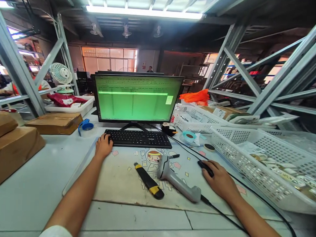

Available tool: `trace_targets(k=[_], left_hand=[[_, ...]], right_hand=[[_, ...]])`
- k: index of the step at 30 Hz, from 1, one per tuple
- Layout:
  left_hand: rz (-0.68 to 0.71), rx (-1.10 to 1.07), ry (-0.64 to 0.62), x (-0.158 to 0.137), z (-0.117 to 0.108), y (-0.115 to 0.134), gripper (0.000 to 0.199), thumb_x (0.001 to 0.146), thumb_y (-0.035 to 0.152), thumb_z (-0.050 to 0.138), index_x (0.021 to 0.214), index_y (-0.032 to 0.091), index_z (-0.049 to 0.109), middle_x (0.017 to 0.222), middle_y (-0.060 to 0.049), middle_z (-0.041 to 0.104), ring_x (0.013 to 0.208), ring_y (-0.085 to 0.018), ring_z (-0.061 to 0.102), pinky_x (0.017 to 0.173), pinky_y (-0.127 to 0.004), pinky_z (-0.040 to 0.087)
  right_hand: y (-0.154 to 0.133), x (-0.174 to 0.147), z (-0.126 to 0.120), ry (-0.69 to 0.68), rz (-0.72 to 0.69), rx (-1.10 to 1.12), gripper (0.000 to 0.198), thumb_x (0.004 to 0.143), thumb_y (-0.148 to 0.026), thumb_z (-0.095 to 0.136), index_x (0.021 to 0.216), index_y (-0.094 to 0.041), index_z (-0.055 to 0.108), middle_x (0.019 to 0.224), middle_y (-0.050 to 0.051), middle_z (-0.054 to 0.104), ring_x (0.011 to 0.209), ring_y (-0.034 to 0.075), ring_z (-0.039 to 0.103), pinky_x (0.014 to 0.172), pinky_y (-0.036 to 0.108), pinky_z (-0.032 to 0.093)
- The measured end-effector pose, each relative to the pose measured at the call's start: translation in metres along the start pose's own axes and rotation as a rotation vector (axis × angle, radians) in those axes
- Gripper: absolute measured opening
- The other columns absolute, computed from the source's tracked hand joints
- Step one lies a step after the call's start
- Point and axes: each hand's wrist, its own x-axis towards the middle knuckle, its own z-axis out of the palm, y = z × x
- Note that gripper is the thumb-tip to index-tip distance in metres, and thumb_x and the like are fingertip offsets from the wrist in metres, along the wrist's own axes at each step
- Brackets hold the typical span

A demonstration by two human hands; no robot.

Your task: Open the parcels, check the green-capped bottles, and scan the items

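My left hand rests at the left end of a black keyboard, its fingers spread over the keys there. Under the fingers of my right hand is a black computer mouse, partly covered by the hand. Between my arms, on a cartoon-printed desk mat, lie a black and yellow utility knife and a grey barcode scanner with a cable running to the lower right. Behind the keyboard stands a monitor showing a green screen with a table of text.
Cardboard boxes stand on the left, with a blue tape dispenser near them. White plastic baskets holding packaged items line the right side. A roll of light blue tape sits beyond the mat. Metal rack posts rise at both sides.
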Motion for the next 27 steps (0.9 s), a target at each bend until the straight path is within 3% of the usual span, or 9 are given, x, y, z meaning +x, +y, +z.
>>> trace_targets(k=[27], left_hand=[[-0.04, -0.012, -0.029, -0.0019, -0.0078, 0.0072, 0.043, 0.1, 0.032, 0.046, 0.139, 0.022, 0.06, 0.16, -0.012, 0.048, 0.14, -0.035, 0.051, 0.115, -0.053, 0.044]], right_hand=[[-0.0009, 0.006, -0.0051, 0.024, -0.047, 0.033, 0.051, 0.094, -0.053, 0.044, 0.122, -0.022, 0.073, 0.126, 0.013, 0.071, 0.112, 0.031, 0.07, 0.101, 0.05, 0.059]])
